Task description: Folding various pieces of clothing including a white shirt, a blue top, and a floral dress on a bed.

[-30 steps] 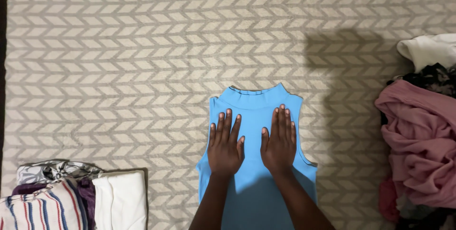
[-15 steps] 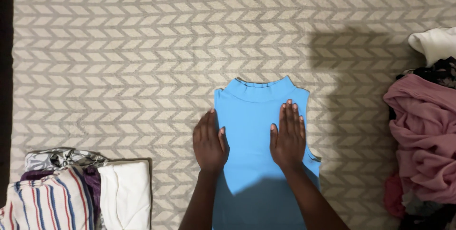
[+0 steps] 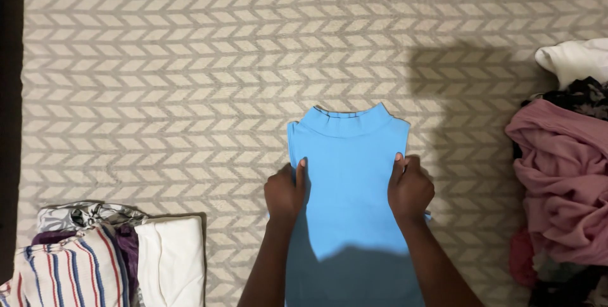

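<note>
A sleeveless bright blue knit top with a short stand-up collar (image 3: 347,174) lies flat in the lower middle of the frame, on a beige woven cover patterned with rows of grey chevrons (image 3: 190,60). Its long axis runs straight up and down the picture, collar toward the top, hem toward the bottom edge where both forearms enter. The garment sits directly between the two hands, so neither is nearer; each is at one side edge, about halfway up the visible length.

The left hand (image 3: 284,191) is at the top's left edge, fingers curled under, with the thumb lying on top of the blue fabric. It looks closed on that edge in a pinch, though the fingers beneath are hidden. The right hand (image 3: 411,188) mirrors it at the right edge: thumb on the cloth, knuckles bunched, fingers tucked out of sight under or beside the fabric. A small fold of blue shows just below this hand.

In the lower left of the frame sits a stack of folded clothes: a red-and-blue striped white piece (image 3: 63,275) and a plain white one (image 3: 171,262) beside it. At the right edge is a loose heap of garments, mostly a crumpled dusty-pink cloth (image 3: 557,180).
</note>
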